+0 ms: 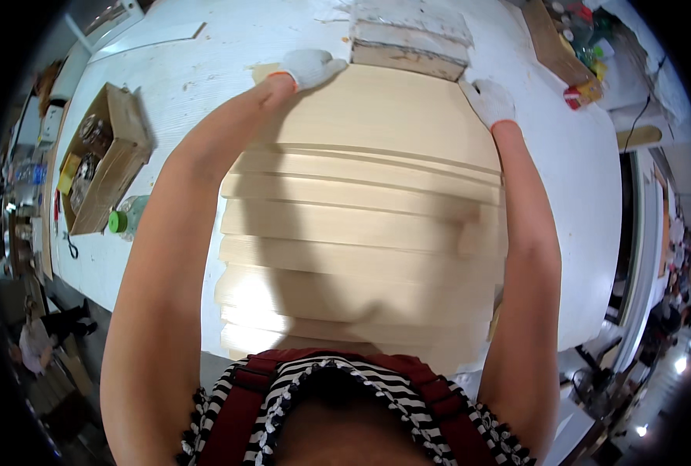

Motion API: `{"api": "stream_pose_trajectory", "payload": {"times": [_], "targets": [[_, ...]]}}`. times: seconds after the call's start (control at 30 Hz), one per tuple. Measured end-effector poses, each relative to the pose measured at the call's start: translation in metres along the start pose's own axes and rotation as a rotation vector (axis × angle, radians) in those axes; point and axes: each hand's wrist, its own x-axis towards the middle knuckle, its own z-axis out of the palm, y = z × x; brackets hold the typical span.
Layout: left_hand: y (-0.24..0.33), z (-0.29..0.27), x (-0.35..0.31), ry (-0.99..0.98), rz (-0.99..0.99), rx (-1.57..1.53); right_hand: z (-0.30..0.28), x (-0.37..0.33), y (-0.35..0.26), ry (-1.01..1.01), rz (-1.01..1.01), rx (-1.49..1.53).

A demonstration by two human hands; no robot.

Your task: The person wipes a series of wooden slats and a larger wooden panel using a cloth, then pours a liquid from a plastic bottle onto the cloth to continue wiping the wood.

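Note:
Pale cream sheets (pixel 361 189) lie overlapped in steps on the white table, their edges running across in front of me. My left hand (pixel 312 68), in a white glove with an orange cuff, rests at the far left of the farthest sheet (pixel 392 109). Its fingers stretch out toward a whitish, worn block (pixel 411 43). At that sheet's far right edge is my right hand (pixel 489 102), gloved the same way, fingers extended toward the block's right corner. The block sits against the sheet's far edge. Both palms are hidden.
On the left stand a cardboard box (pixel 124 147) with jars inside and a bottle with a green cap (pixel 118 221). Another cardboard box (pixel 551 46) and several colourful packages are at the far right. The white table's (pixel 586 233) right edge curves beside my right arm.

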Motion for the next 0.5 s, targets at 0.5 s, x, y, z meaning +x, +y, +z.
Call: {"api": "stream_pose_trajectory", "payload": {"times": [0.5], "targets": [[0.019,-0.012,-0.063,-0.261,-0.090,-0.054,-0.015,-0.057,-0.026,-0.400,0.088,0.272]]}}
